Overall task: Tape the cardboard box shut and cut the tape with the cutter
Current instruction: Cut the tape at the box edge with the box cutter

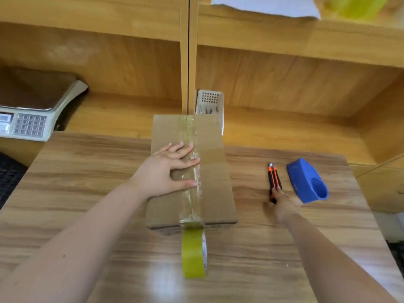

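A closed cardboard box (215, 171) lies on the wooden table, with a strip of clear tape (192, 136) running along its top seam. The tape runs over the near edge to a yellowish tape roll (193, 253) standing on the table in front of the box, still joined to the strip. My left hand (168, 171) presses flat on the box top, fingers spread across the tape. To the right lies an orange and black cutter (273, 177). My right hand (282, 203), blurred, has its fingers on the cutter's near end, which rests on the table.
A blue tape dispenser (307, 182) lies right of the cutter. A weighing scale (28, 110) sits at the back left. Behind the box stands a white perforated basket (209, 101) against a wooden shelf unit (185, 62). The table (87, 171) ends near the right.
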Motion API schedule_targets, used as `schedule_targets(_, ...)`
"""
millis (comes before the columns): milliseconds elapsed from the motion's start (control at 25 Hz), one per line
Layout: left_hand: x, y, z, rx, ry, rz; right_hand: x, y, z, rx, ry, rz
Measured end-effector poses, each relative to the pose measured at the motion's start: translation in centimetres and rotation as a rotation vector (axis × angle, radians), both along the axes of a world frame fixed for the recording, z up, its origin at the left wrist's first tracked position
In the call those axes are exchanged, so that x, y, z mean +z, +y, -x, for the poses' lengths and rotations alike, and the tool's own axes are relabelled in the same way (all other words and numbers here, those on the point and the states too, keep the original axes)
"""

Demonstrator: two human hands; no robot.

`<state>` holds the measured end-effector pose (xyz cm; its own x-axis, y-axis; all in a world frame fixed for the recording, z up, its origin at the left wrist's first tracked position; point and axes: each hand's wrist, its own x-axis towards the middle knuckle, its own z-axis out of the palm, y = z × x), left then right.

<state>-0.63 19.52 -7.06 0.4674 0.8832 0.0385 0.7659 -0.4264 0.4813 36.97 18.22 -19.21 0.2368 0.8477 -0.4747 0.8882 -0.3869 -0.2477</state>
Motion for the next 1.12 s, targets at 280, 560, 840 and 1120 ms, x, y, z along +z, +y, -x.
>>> schedule_targets(280,0.5,0.1,0.2,0.013,-0.061,0.045,-0.6,-3.6,1.0,-0.186,0.086,-0.262)
schedule_targets(560,1.2,-1.0,-0.3,0.061,-0.004,0.005,-1.9,-2.1,0.7,-0.589,0.216,0.078)
schedule_targets(840,4.1,-6.9,-0.6,0.203,-0.418,0.110,5.5,-6.7,2.9,-0.909,1.294,0.101)
schedule_targets(1120,4.0,-12.5,-0.3,0.303,-0.505,0.204,14.7,-11.3,4.7,-0.313,1.507,0.026)
